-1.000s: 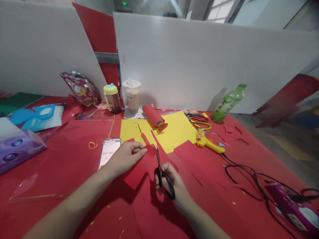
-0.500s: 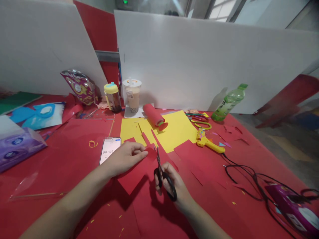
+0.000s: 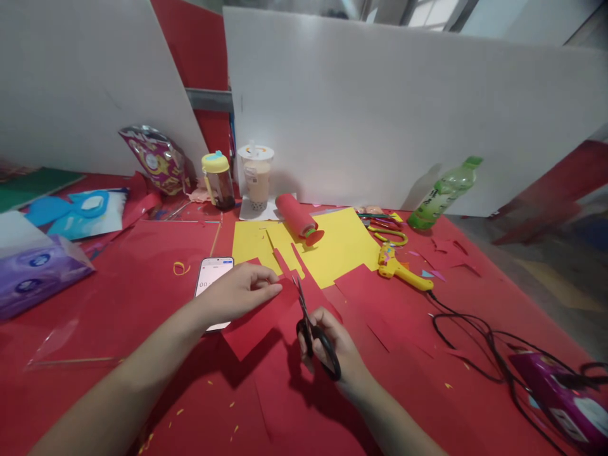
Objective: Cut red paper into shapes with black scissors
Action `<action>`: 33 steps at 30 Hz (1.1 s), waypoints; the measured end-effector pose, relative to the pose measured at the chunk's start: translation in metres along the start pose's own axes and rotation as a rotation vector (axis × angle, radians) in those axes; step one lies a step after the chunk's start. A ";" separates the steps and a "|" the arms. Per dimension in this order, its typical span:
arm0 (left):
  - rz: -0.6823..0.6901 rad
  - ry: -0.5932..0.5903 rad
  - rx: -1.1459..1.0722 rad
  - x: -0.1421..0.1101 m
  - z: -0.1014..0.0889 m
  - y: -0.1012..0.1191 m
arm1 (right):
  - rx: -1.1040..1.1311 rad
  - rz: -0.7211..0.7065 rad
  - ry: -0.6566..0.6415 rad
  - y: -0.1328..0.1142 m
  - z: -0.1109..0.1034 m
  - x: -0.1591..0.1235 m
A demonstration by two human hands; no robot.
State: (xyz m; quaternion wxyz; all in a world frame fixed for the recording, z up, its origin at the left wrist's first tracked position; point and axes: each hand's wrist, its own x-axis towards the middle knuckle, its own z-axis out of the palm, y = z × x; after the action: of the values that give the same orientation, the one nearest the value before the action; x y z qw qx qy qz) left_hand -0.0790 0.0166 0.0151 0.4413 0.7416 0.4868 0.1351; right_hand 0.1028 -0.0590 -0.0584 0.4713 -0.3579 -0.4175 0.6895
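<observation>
My left hand (image 3: 249,292) pinches a sheet of red paper (image 3: 250,330) at its upper part, thumb and fingers closed on it. A pair of black-handled scissors (image 3: 317,345) is in my right hand (image 3: 335,348), with my fingers in the loops. The blades point up and away, slightly parted, beside the right edge of the red paper. Behind my hands lie yellow paper sheets (image 3: 349,244), with narrow red strips and a red paper roll (image 3: 297,217) on them. A phone (image 3: 213,273) showing a timer is partly hidden under my left hand.
A yellow glue gun (image 3: 403,272) with a black cord lies on the right, near yellow-handled scissors (image 3: 392,237). Along the back stand a green bottle (image 3: 444,195), a milk tea cup (image 3: 257,180) and a yellow-lidded bottle (image 3: 219,183). A purple tissue pack (image 3: 42,272) sits at left.
The view has shifted slightly. The red paper in my left hand has turned a little, and the scissor blades look somewhat nearer together. Both hands keep their hold.
</observation>
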 end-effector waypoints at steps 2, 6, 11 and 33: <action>0.008 -0.009 0.016 0.001 -0.001 0.000 | -0.004 0.006 0.004 -0.001 0.001 0.000; 0.005 -0.008 0.052 0.001 -0.004 0.000 | -0.007 0.011 0.013 -0.002 0.002 0.000; 0.000 0.039 0.082 0.000 -0.006 0.002 | -0.004 0.019 0.027 -0.003 0.002 0.000; 0.066 0.147 0.121 -0.003 -0.014 0.003 | 0.018 0.061 0.052 -0.001 0.000 -0.001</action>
State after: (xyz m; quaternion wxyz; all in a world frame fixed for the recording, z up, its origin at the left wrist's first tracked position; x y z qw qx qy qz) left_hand -0.0874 0.0204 0.0260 0.3539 0.7707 0.5006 0.1741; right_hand 0.1034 -0.0595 -0.0571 0.4641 -0.3840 -0.3876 0.6978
